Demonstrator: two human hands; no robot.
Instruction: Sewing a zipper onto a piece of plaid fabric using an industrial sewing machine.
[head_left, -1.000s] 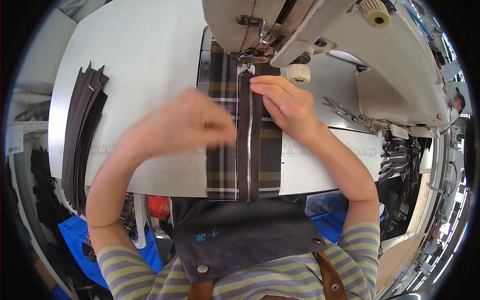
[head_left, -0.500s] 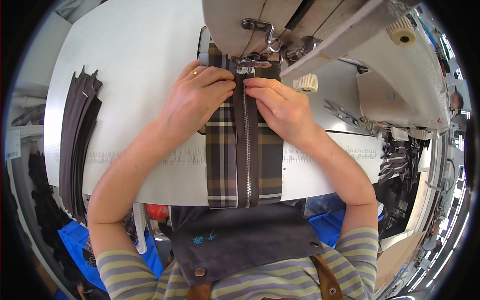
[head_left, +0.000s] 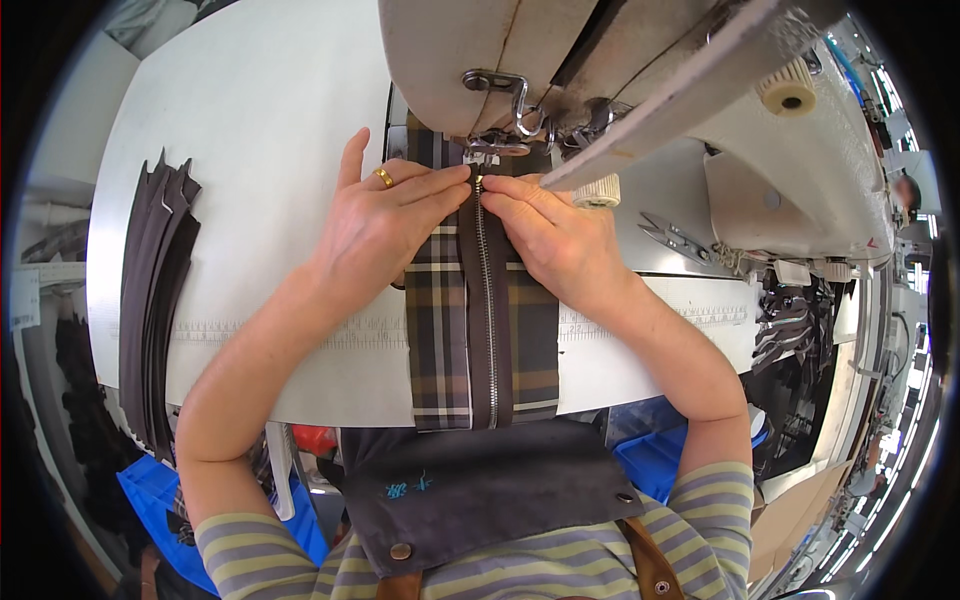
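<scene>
A metal-toothed zipper on dark brown tape lies lengthwise on a strip of brown plaid fabric, which hangs slightly over the table's near edge. At its far end, just short of the sewing machine's presser foot, both hands work. My left hand, a gold ring on one finger, presses its closed fingertips on the tape's left edge, its little finger lifted. From the right, my right hand pinches the tape beside the teeth with thumb and fingers together. The needle point is hidden by the machine head.
The sewing machine head overhangs the far side. A stack of dark brown strips lies on the left, small scissors on the right. A ruler tape crosses the white table. Blue bins stand below; dark pieces hang at right.
The little finger of my left hand has lifted away from the fabric. The zipper's brass-coloured end now shows between my fingertips. The whole view has shifted slightly.
</scene>
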